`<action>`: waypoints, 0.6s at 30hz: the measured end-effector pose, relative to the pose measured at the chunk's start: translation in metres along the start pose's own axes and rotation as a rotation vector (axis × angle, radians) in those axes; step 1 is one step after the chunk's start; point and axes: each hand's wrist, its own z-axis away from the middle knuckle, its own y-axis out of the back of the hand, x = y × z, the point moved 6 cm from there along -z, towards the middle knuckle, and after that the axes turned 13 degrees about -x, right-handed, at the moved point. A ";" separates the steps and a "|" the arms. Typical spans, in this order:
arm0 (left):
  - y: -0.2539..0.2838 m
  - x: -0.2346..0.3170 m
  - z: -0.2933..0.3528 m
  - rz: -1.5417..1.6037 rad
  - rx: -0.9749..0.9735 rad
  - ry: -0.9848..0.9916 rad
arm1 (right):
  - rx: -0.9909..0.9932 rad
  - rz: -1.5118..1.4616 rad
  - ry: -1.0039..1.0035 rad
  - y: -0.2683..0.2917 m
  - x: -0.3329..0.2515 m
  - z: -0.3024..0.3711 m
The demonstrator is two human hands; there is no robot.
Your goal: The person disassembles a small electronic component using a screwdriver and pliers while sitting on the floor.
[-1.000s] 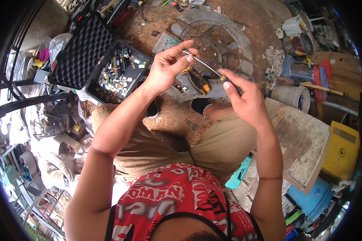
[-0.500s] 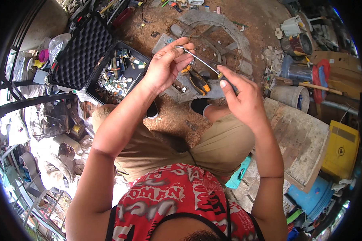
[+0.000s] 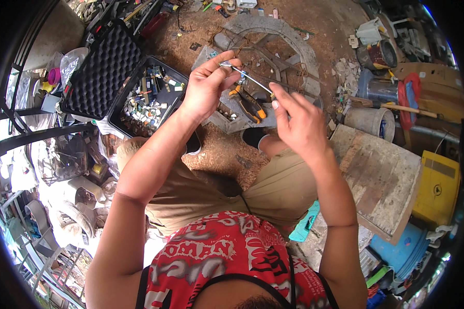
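Observation:
My right hand (image 3: 303, 122) is wrapped round the handle of a screwdriver (image 3: 254, 81), whose thin metal shaft points up and left. Its tip meets a small shiny metal piece (image 3: 226, 64) pinched between the fingers of my left hand (image 3: 205, 88). Fingers cover most of that piece, so its exact kind cannot be made out. Below the shaft, a pair of pliers (image 3: 250, 106) with black and orange handles lies on a grey frame with a round rim (image 3: 307, 51). An open black case (image 3: 114, 114) with small circuit-board pieces (image 3: 148, 100) sits left of my hands.
The case's foam-lined lid (image 3: 100, 69) leans back at the left. To the right are a worn wooden board (image 3: 379, 170), a yellow box (image 3: 437, 188), a blue bucket (image 3: 401, 252) and a grey bucket (image 3: 368, 123). A turquoise object (image 3: 305, 224) lies beside my right thigh.
My right hand has moved slightly left with the screwdriver. The left hand has shifted a little, and the metal piece now shows turned between its fingers.

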 end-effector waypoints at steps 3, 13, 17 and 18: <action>-0.001 0.000 0.000 -0.104 0.069 0.015 | -0.030 0.010 0.108 0.014 0.012 -0.017; 0.002 -0.001 0.001 0.068 -0.068 0.117 | -0.249 0.024 0.142 0.054 0.003 -0.030; -0.010 0.007 -0.001 0.261 -0.245 0.124 | -0.103 -0.582 0.085 0.039 0.031 -0.013; -0.014 0.006 -0.002 0.235 -0.272 0.158 | -0.047 -0.826 0.053 0.029 0.042 -0.008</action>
